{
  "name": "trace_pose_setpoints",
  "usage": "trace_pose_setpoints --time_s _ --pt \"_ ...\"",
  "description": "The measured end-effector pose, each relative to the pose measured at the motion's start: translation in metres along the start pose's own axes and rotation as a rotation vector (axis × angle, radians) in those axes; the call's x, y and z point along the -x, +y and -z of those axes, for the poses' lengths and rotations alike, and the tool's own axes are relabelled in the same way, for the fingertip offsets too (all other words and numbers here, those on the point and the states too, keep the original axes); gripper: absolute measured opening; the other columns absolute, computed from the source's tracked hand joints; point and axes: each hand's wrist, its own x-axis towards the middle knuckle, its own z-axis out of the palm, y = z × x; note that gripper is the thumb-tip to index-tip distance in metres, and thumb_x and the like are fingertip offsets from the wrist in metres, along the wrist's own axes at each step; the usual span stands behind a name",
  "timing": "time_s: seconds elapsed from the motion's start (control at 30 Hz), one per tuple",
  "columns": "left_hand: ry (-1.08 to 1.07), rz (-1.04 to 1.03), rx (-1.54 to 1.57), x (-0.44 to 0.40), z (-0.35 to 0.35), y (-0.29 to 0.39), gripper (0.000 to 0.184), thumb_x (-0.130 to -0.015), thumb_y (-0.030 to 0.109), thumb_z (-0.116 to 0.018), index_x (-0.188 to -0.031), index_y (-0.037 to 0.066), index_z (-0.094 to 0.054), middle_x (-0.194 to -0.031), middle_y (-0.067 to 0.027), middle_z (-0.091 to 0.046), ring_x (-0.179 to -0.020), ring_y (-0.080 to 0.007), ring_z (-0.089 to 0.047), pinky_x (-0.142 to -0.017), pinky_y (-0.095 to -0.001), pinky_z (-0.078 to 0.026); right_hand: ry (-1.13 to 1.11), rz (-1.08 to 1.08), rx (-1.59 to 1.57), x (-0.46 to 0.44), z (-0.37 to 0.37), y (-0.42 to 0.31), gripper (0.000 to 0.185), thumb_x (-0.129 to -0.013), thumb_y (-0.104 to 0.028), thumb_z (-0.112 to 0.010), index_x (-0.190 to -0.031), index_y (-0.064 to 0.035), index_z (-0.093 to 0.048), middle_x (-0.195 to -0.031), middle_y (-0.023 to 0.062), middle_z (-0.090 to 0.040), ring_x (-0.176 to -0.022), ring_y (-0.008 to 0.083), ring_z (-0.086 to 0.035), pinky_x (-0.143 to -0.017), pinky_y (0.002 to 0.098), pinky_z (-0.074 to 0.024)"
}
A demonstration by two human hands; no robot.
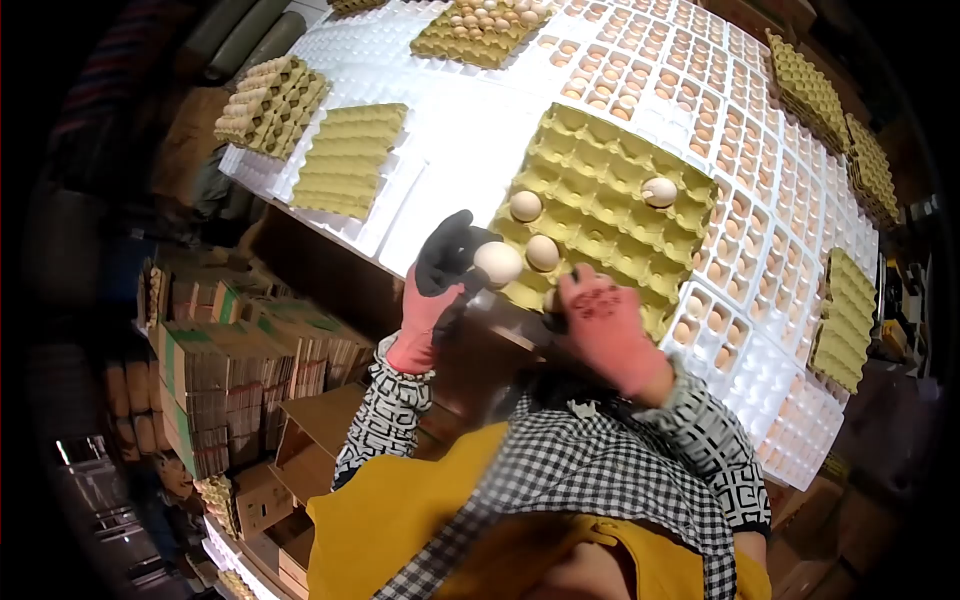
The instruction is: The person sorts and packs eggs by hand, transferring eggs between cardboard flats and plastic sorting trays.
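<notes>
My left hand, in a pink glove with a dark coated palm and fingers, is closed on a pale egg beside the left edge of a yellow egg tray. Three eggs sit in that tray: one egg at the left, another egg closer to me, and a third egg with a mark on its shell toward the right. Over the tray's near edge, my right hand, gloved in pink, has its fingers curled downward. What those fingers hold is mostly hidden.
White plastic trays with many eggs cover the table's right side. A yellow tray lies at left, near stacked trays. More eggs fill a tray at the back. Cardboard boxes are stacked on the lower left.
</notes>
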Motion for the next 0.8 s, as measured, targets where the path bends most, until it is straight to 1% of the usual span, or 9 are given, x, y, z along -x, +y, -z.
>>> trace_pose_setpoints --time_s 0.07,0.13,0.23,0.3,0.37,0.5,0.57,0.67,0.8 --pt "0.007 0.061 0.25 0.002 0.007 0.001 0.066 -0.085 0.001 -0.065 -0.145 0.003 -0.038 -0.132 -0.0169 -0.055 -0.119 -0.0303 -0.058 -0.099 -0.041 -0.051 0.334 0.11 -0.277 0.013 -0.02 0.037 0.059 -0.073 -0.031 -0.078 -0.119 -0.0035 -0.055 -0.112 0.0146 -0.061 -0.089 0.0253 -0.067 -0.07 0.035 -0.0558" --pt "0.052 0.175 0.366 0.004 0.01 0.002 0.059 -0.091 0.008 -0.056 -0.146 0.004 -0.036 -0.137 -0.0197 -0.05 -0.123 -0.0368 -0.055 -0.1 -0.0474 -0.05 0.194 -0.129 -1.519 0.045 0.005 0.07 0.064 -0.075 -0.019 -0.074 -0.133 -0.0024 -0.051 -0.124 0.0106 -0.06 -0.085 0.0184 -0.068 -0.076 0.0304 -0.0562" --pt "-0.052 0.361 0.946 0.001 0.023 0.0 0.049 -0.095 0.02 -0.049 -0.14 0.001 -0.043 -0.137 -0.0223 -0.05 -0.126 -0.0387 -0.05 -0.101 -0.0501 -0.049 0.321 -0.225 -1.507 0.083 0.04 0.089 0.063 -0.075 -0.009 -0.07 -0.134 -0.001 -0.051 -0.124 0.013 -0.059 -0.092 0.0198 -0.067 -0.077 0.0315 -0.0566" --pt "-0.044 0.24 0.219 0.0 0.043 -0.009 0.048 -0.092 0.024 -0.056 -0.132 -0.001 -0.053 -0.115 -0.0165 -0.06 -0.102 -0.0299 -0.058 -0.088 -0.0419 -0.051 0.404 0.081 -0.914 0.087 0.014 0.105 0.064 -0.07 -0.014 -0.077 -0.131 -0.0073 -0.058 -0.127 0.0133 -0.055 -0.086 0.0194 -0.064 -0.074 0.0289 -0.0545" --pt "-0.017 0.247 -0.451 -0.004 0.039 0.003 0.049 -0.087 0.027 -0.066 -0.128 0.0 -0.059 -0.1 -0.0106 -0.065 -0.083 -0.0227 -0.06 -0.078 -0.0352 -0.051 0.391 -0.056 -0.168 0.089 0.009 0.076 0.066 -0.063 -0.028 -0.086 -0.125 -0.019 -0.064 -0.131 0.02 -0.053 -0.1 0.0313 -0.062 -0.077 0.0373 -0.0541" --pt "-0.137 0.108 -1.551 -0.005 -0.01 0.003 0.062 -0.073 0.024 -0.081 -0.13 0.01 -0.06 -0.116 -0.0106 -0.065 -0.104 -0.0287 -0.064 -0.091 -0.0378 -0.049 0.046 -0.23 0.156 0.07 -0.034 0.05 0.025 -0.084 -0.018 -0.056 -0.108 -0.0139 -0.062 -0.137 0.0246 -0.048 -0.112 0.0405 -0.055 -0.081 0.0439 -0.0527" --pt "-0.12 0.06 -1.572 -0.006 -0.008 -0.001 0.061 -0.073 0.02 -0.08 -0.129 0.01 -0.06 -0.114 -0.0113 -0.067 -0.101 -0.0266 -0.065 -0.089 -0.0361 -0.05 -0.075 -0.131 -0.051 0.085 0.015 0.056 0.043 -0.077 -0.027 -0.073 -0.116 -0.013 -0.063 -0.141 0.0195 -0.045 -0.122 0.0417 -0.05 -0.091 0.0464 -0.0494" --pt "0.071 0.15 -1.34 -0.003 -0.003 -0.002 0.055 -0.076 0.017 -0.079 -0.126 0.006 -0.061 -0.109 -0.0143 -0.069 -0.096 -0.0249 -0.067 -0.086 -0.035 -0.051 0.508 -0.111 -0.725 0.141 -0.031 0.111 0.064 -0.061 -0.021 -0.087 -0.12 -0.0111 -0.066 -0.139 0.0175 -0.045 -0.122 0.0317 -0.054 -0.092 0.0403 -0.052" --pt "0.175 -0.022 -1.578 0.002 -0.011 -0.028 0.045 -0.079 0.019 -0.077 -0.118 0.002 -0.064 -0.098 -0.0163 -0.071 -0.091 -0.0272 -0.068 -0.083 -0.0361 -0.052 0.906 -0.851 -1.491 0.233 -0.09 0.221 0.049 -0.078 -0.006 -0.077 -0.123 -0.0001 -0.06 -0.115 0.0091 -0.063 -0.104 0.0189 -0.06 -0.088 0.0329 -0.0517"
